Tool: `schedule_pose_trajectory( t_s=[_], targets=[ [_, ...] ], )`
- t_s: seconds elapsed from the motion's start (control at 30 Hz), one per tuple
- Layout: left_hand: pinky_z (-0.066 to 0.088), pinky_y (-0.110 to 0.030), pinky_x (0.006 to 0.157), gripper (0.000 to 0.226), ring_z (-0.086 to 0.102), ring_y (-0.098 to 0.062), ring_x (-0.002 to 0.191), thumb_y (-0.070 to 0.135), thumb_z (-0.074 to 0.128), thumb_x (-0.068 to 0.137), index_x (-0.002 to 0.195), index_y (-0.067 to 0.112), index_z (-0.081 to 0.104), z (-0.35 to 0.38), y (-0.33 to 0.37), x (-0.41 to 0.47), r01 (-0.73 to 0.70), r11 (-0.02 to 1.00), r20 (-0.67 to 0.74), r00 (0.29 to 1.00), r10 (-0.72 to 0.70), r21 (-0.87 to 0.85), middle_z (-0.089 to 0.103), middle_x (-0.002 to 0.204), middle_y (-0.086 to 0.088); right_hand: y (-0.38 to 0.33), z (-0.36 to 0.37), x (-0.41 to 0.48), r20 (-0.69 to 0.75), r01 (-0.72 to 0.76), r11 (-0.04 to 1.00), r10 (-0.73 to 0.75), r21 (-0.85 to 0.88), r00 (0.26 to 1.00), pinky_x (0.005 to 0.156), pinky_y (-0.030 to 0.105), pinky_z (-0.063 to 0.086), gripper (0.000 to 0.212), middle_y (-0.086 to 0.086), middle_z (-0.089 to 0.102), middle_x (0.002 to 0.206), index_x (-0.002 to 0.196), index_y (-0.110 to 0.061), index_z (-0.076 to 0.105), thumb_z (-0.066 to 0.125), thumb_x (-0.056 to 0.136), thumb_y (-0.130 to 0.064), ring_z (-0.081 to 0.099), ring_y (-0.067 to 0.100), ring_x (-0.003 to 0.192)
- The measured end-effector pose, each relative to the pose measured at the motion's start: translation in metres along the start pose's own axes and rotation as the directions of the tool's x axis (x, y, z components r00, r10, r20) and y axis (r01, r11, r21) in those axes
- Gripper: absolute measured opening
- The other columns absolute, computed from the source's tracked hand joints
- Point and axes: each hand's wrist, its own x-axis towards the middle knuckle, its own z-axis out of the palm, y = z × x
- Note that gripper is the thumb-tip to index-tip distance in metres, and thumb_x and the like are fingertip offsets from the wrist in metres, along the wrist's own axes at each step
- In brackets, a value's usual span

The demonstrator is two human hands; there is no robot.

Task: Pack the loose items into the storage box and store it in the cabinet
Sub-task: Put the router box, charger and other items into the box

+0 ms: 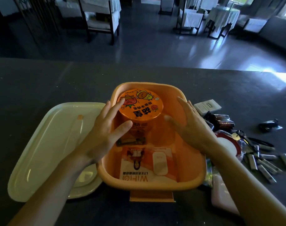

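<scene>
Over the orange storage box [179,98], both hands hang with fingers spread and nothing pinched. Left hand [104,137]: fingertips reach the lid edge of the instant noodle cup [141,106], index tip looks to touch the lid top, thumb lies close to the cup's side wall; actual contact of the thumb cannot be confirmed. Right hand [192,126]: palm faces the cup, fingers apart, thumb blurred and held just short of the cup; hand sits over the box's right wall. Cup stands upright in the far half of the box, lid orange with cartoon print. Near half of the box holds a flat white-and-orange WiFi device carton [148,165], lying on the floor of the box, print upside down from this view. Orange latch [152,196] of the box hangs at the near edge. Pale lid [46,144] lies flat just left of the box, touching or nearly touching its wall. Right of the box, loose on the dark counter [41,82]: a white card box [207,106], dark foil packets [220,123], a round red-rimmed item [228,145], a scatter of metal clips [266,165], a small dark packet [269,125] further out, well apart from the others. Pale pink flat object [220,193] sits under the right forearm, partly hidden
</scene>
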Motion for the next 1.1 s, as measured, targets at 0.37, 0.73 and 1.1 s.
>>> schedule_pose_trajectory(
  t_s=[0.37, 0.73, 1.1],
  targets=[
    [0.006, -0.043, 0.112, 0.082, -0.001, -0.005, 0.139, 0.081, 0.030, 0.064, 0.138, 0.051, 0.013, 0.013, 0.026, 0.006, -0.077, 0.930, -0.013, 0.996, 0.088, 0.359, 0.001, 0.155, 0.011, 0.026, -0.032, -0.001, -0.038, 0.045, 0.998, -0.043, 0.043, 0.998, 0.079, 0.034, 0.048, 0.067, 0.002, 0.037, 0.143, 0.138, -0.037, 0.023, 0.047, 0.081, -0.062, 0.048, 0.019, 0.116],
    [0.011, -0.032, 0.109, 0.084, 0.021, -0.008, 0.135, 0.072, 0.044, 0.074, 0.142, 0.031, 0.015, 0.211, 0.106, -0.011, -0.576, 0.646, 0.366, 0.818, 0.445, 0.502, 0.030, 0.148, 0.002, 0.185, -0.136, -0.026, 0.018, -0.017, 0.999, 0.017, 0.027, 1.000, 0.090, 0.032, 0.045, 0.054, -0.002, 0.054, 0.127, 0.129, -0.033, 0.042, 0.056, 0.081, -0.054, 0.054, 0.015, 0.111],
    [0.020, -0.028, 0.104, 0.097, 0.029, -0.007, 0.118, 0.071, 0.064, 0.054, 0.135, 0.038, 0.021, 0.294, 0.071, -0.029, -0.283, 0.737, 0.538, 0.833, -0.129, 0.614, 0.034, 0.131, 0.013, 0.251, -0.151, -0.036, 0.181, 0.055, 0.993, -0.073, 0.103, 0.981, 0.092, 0.026, 0.042, 0.066, -0.002, 0.054, 0.129, 0.130, -0.028, 0.044, 0.055, 0.074, -0.061, 0.053, 0.007, 0.111]
  ],
)
